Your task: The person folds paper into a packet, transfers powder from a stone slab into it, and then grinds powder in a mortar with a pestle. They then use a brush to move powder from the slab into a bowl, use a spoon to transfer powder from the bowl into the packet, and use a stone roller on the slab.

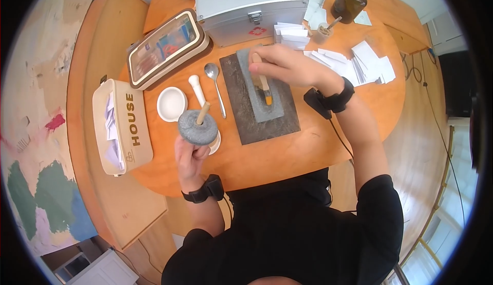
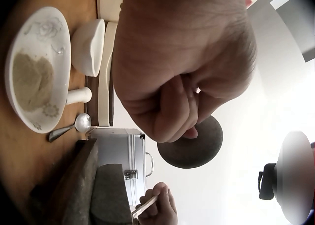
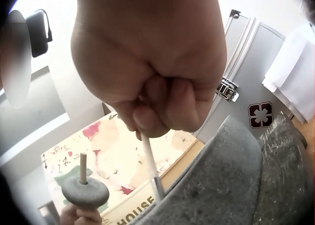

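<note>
Left hand (image 1: 189, 160): fingers curled under wheel (image 1: 197, 133), apparently round its handle (image 1: 204, 113), holding it aloft, giving brush (image 1: 264, 82) room. Right hand (image 1: 287, 65): fingers pinch brush, bristles (image 1: 268, 100) down in trough (image 1: 269, 117), on slab (image 1: 237, 116).

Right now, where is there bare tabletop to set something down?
Bare tabletop lies between the dark slab and the near edge, and right of the slab, below the white papers. It is crowded left of the slab: bowl, pestle, spoon.
</note>
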The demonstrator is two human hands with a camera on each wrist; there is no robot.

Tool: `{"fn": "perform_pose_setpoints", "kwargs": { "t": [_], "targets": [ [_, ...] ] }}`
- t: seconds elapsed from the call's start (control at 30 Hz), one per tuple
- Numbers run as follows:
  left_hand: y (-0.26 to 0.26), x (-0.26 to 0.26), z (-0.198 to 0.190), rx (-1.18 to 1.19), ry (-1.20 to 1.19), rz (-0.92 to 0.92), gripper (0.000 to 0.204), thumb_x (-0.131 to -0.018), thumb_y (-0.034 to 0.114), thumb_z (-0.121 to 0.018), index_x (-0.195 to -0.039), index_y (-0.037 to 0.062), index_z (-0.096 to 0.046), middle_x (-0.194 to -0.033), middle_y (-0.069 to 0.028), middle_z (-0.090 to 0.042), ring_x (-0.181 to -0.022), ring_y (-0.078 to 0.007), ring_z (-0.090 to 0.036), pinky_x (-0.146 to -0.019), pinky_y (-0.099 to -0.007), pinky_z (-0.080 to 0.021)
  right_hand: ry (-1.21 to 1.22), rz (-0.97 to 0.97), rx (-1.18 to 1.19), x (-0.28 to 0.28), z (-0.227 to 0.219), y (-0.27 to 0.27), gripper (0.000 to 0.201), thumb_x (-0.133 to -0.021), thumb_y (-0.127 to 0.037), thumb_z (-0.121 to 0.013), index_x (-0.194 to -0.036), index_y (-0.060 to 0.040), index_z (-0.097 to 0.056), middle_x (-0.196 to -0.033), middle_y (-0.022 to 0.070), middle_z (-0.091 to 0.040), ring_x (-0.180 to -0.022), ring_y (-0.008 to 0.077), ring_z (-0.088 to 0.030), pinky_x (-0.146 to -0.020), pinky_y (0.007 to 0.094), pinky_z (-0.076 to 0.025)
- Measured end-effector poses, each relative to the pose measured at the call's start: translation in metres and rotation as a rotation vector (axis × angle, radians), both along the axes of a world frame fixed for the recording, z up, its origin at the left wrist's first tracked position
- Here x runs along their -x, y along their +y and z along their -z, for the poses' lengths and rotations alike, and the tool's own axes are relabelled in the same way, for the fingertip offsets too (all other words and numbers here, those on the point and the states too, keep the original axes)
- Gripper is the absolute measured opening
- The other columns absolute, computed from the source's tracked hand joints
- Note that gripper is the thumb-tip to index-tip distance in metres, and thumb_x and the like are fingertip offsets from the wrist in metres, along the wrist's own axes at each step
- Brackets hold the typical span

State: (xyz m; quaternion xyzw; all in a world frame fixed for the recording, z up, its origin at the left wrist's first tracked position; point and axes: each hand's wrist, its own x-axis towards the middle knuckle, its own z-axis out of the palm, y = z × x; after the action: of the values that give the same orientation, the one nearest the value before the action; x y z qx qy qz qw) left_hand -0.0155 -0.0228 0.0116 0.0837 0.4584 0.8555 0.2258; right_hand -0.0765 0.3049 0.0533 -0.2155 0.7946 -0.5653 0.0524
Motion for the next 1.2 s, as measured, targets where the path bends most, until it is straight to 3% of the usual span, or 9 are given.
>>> {"fn": "perform_pose_setpoints", "kwargs": {
  "t": [0.13,0.23,0.33,0.43,0.53,0.63,0.73,0.83,1.2],
  "targets": [
    [-0.001,0.003,0.008,-0.013,0.035,0.042,0.021,-0.103,0.019,-0.048,-0.109,-0.0009,-0.051,-0.065,0.0058,-0.031,-0.049,-0.0037,-0.025,-0.046,-0.0216,-0.019,0.061,0.104,-0.068,0.002,-0.005,-0.001,0.031,-0.1,-0.024,-0.053,-0.08,-0.0026,-0.047,-0.066,0.0104,-0.054,-0.061,0.0211,-0.049,-0.058,0.0355,-0.04],
    [-0.005,0.003,0.011,0.006,0.08,0.084,0.023,-0.103,0.02,-0.047,-0.11,-0.0016,-0.052,-0.062,0.0064,-0.03,-0.047,-0.0034,-0.025,-0.045,-0.0216,-0.018,0.0,-0.079,-0.129,0.002,-0.007,-0.001,0.031,-0.1,-0.025,-0.052,-0.08,-0.0024,-0.047,-0.067,0.0107,-0.054,-0.062,0.0213,-0.049,-0.06,0.0354,-0.04],
    [-0.006,0.003,0.011,0.013,0.081,0.081,0.023,-0.103,0.02,-0.047,-0.109,-0.0012,-0.052,-0.061,0.0065,-0.03,-0.046,-0.0031,-0.025,-0.044,-0.0216,-0.018,0.187,0.107,-0.141,0.007,0.003,-0.004,0.032,-0.101,-0.026,-0.052,-0.08,-0.0027,-0.047,-0.066,0.0099,-0.055,-0.062,0.0205,-0.05,-0.061,0.0346,-0.04],
    [-0.007,0.002,0.011,0.017,0.071,0.073,0.023,-0.103,0.02,-0.047,-0.109,-0.0011,-0.052,-0.062,0.0063,-0.03,-0.046,-0.0032,-0.025,-0.044,-0.0214,-0.018,-0.01,0.006,0.023,0.006,-0.004,-0.001,0.03,-0.101,-0.025,-0.052,-0.081,-0.0024,-0.049,-0.068,0.0094,-0.055,-0.064,0.0209,-0.05,-0.062,0.0353,-0.041],
    [-0.011,0.001,0.015,0.016,0.061,0.048,0.023,-0.103,0.02,-0.047,-0.11,-0.0012,-0.052,-0.063,0.0065,-0.03,-0.047,-0.0032,-0.025,-0.045,-0.0212,-0.019,0.113,0.048,-0.211,0.005,-0.003,-0.003,0.028,-0.101,-0.023,-0.051,-0.084,-0.0017,-0.051,-0.072,0.0094,-0.054,-0.068,0.0212,-0.051,-0.063,0.0353,-0.042],
    [-0.012,0.002,0.017,-0.003,0.06,0.048,0.023,-0.103,0.02,-0.047,-0.11,-0.001,-0.052,-0.063,0.0067,-0.029,-0.047,-0.0032,-0.024,-0.045,-0.0212,-0.019,-0.044,0.093,-0.059,0.003,-0.015,-0.001,0.026,-0.101,-0.022,-0.051,-0.085,-0.001,-0.052,-0.073,0.0092,-0.053,-0.067,0.0218,-0.05,-0.062,0.0349,-0.042],
    [-0.011,0.001,0.013,0.016,0.046,0.024,0.023,-0.103,0.021,-0.047,-0.11,-0.001,-0.052,-0.063,0.0067,-0.028,-0.047,-0.0032,-0.024,-0.045,-0.0213,-0.018,0.045,-0.046,-0.16,0.005,-0.008,0.0,0.027,-0.101,-0.023,-0.051,-0.085,-0.0015,-0.052,-0.072,0.0086,-0.053,-0.065,0.0217,-0.049,-0.061,0.0343,-0.041],
    [-0.011,0.001,0.014,0.004,0.047,0.027,0.024,-0.103,0.021,-0.047,-0.111,-0.001,-0.052,-0.063,0.0066,-0.028,-0.047,-0.0033,-0.024,-0.045,-0.0214,-0.018,0.126,0.127,-0.113,0.008,0.007,-0.003,0.026,-0.1,-0.023,-0.052,-0.085,-0.0017,-0.052,-0.071,0.0085,-0.052,-0.063,0.0233,-0.048,-0.06,0.0351,-0.041],
    [-0.015,0.001,0.017,-0.01,0.073,0.055,0.023,-0.104,0.02,-0.046,-0.114,-0.0006,-0.052,-0.063,0.0065,-0.027,-0.047,-0.0037,-0.024,-0.045,-0.0216,-0.018,-0.026,0.04,0.061,0.008,0.009,0.0,0.027,-0.102,-0.022,-0.052,-0.083,-0.0025,-0.05,-0.069,0.0047,-0.05,-0.064,0.0099,-0.045,-0.059,0.0299,-0.039]
  ]
}}
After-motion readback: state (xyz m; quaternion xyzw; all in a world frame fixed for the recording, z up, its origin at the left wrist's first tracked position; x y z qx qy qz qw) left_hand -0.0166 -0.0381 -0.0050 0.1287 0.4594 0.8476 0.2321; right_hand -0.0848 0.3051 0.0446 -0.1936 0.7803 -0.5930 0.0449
